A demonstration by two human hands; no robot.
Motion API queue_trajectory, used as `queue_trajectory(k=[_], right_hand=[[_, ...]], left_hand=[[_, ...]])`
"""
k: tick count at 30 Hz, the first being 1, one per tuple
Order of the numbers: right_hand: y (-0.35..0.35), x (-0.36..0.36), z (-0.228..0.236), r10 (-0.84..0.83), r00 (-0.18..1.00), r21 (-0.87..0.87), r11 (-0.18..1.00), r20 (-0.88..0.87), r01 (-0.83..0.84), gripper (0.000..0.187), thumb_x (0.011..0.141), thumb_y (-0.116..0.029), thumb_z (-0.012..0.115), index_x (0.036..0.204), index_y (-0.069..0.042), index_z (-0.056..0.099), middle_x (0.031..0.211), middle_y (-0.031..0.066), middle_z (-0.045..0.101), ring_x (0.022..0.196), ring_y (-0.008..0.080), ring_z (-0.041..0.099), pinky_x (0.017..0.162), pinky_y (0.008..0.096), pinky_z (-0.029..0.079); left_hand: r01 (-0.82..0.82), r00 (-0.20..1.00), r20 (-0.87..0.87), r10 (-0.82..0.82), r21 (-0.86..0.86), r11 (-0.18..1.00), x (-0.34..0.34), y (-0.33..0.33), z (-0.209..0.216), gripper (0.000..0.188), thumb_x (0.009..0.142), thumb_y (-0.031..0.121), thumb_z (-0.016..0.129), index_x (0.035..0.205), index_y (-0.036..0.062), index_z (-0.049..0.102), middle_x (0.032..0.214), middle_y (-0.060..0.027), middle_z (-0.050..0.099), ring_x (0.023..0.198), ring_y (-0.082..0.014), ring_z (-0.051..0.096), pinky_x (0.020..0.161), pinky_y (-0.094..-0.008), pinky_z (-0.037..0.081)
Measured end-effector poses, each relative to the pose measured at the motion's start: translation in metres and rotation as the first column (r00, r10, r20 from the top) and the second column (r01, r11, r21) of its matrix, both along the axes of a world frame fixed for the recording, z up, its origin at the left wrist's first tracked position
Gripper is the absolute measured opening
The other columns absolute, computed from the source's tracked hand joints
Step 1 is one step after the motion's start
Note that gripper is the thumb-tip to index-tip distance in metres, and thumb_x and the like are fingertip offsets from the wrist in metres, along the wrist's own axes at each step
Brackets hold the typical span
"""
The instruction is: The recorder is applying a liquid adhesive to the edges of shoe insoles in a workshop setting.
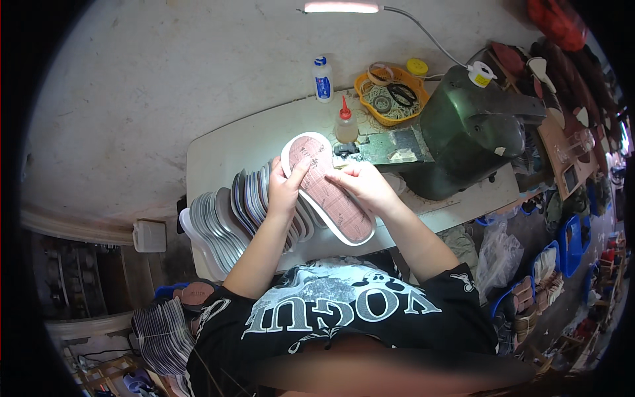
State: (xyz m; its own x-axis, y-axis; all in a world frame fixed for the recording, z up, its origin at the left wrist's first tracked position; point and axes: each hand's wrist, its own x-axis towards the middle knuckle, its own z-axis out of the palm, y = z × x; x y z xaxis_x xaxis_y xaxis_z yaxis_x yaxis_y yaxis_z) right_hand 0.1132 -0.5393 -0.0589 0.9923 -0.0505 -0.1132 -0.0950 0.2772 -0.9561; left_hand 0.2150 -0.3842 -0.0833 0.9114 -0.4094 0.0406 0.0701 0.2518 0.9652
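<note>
Between my two hands I hold a shoe sole [329,193] with a pink patterned face and a white rim, tilted across the front of the table. My left hand [285,188] grips its left edge near the far end, thumb lying on the pink face. On the opposite edge, my right hand [363,185] pinches the rim with thumb and fingers. Just left of my left forearm stands a long row of stacked soles [221,215], grey, white and dark, on the table. A dark green sewing machine [463,129] stands to the right of my right hand.
Behind the sole are a clear bottle with a red nozzle [346,122], a white bottle with a blue cap [323,81] and a yellow basket [393,92] of cords. A lit lamp [340,7] hangs above. More bundled soles [163,337] stand at lower left; blue crates [574,245] are at right.
</note>
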Motion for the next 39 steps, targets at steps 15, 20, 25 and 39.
queue_trajectory(k=[15,20,25,39], right_hand=[[-0.032,-0.032,-0.012,-0.001,0.997,0.165,0.986,-0.082,0.015,0.028,0.09,-0.015,0.057,0.097,0.011,0.062,0.091,0.0143,0.067,0.075,0.0157,0.065,0.066,0.027,0.054],[-0.009,-0.065,0.002,0.143,0.949,0.399,0.917,-0.282,-0.02,0.036,0.086,-0.024,0.062,0.105,0.007,0.059,0.087,0.0176,0.067,0.073,0.0218,0.068,0.064,0.0304,0.057],[0.015,-0.053,0.0,0.032,0.982,0.43,0.901,-0.188,0.053,0.04,0.086,-0.026,0.063,0.109,0.006,0.057,0.087,0.0179,0.067,0.072,0.0208,0.068,0.063,0.0275,0.056],[0.027,-0.066,0.0,-0.009,0.972,0.425,0.899,-0.234,0.111,0.032,0.091,-0.025,0.055,0.097,0.006,0.06,0.08,0.0157,0.067,0.068,0.0188,0.067,0.064,0.0291,0.055]], left_hand=[[-0.001,0.997,-0.074,0.001,0.003,1.0,0.028,-0.043,-0.016,0.028,0.083,0.017,0.066,0.098,-0.0063,0.062,0.097,-0.0092,0.061,0.084,-0.015,0.061,0.075,-0.0265,0.048],[0.01,0.995,-0.104,-0.014,-0.038,0.999,0.029,-0.044,-0.004,0.023,0.085,0.015,0.063,0.098,-0.0048,0.063,0.087,-0.0076,0.067,0.077,-0.0133,0.063,0.071,-0.0258,0.049],[0.027,0.983,-0.182,-0.027,-0.003,1.0,0.034,-0.043,0.005,0.024,0.087,0.016,0.06,0.099,-0.0038,0.063,0.089,-0.0081,0.067,0.078,-0.0135,0.063,0.072,-0.0258,0.05],[0.027,0.989,-0.145,-0.023,0.027,0.999,0.027,-0.045,0.003,0.027,0.087,0.019,0.062,0.103,-0.0036,0.06,0.093,-0.0093,0.065,0.081,-0.0136,0.062,0.073,-0.0257,0.049]])
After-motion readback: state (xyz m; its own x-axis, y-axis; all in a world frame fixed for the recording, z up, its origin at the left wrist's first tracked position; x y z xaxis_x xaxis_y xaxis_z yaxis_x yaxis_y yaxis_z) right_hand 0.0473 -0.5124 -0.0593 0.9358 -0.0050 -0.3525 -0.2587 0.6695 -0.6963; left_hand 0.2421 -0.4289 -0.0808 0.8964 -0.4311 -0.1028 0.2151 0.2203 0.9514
